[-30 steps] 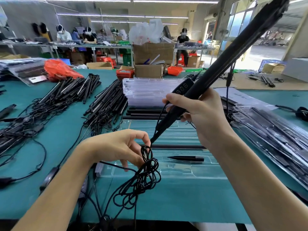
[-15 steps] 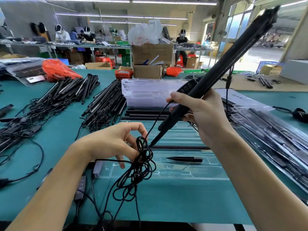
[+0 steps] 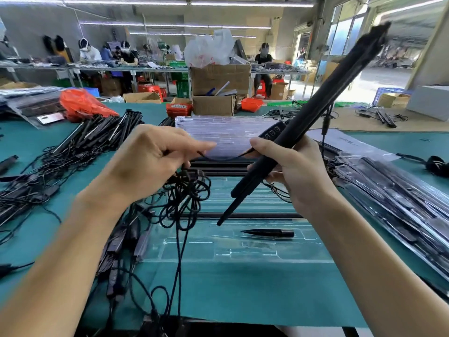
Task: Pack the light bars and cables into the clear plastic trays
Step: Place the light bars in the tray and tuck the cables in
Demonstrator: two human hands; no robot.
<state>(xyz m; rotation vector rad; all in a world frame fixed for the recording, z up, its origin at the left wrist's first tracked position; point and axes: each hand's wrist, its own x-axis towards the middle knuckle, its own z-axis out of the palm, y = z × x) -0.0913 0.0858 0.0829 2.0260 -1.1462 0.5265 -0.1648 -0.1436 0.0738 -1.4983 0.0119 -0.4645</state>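
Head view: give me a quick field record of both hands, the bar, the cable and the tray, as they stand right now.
left hand: raised, pinching the cable
right hand: gripping the light bar near its lower end
light bar: tilted, upper end up and right, tip above the tray
cable: tangled loops hanging under the left hand
clear tray: on green mat, holds a thin bar and a small black piece
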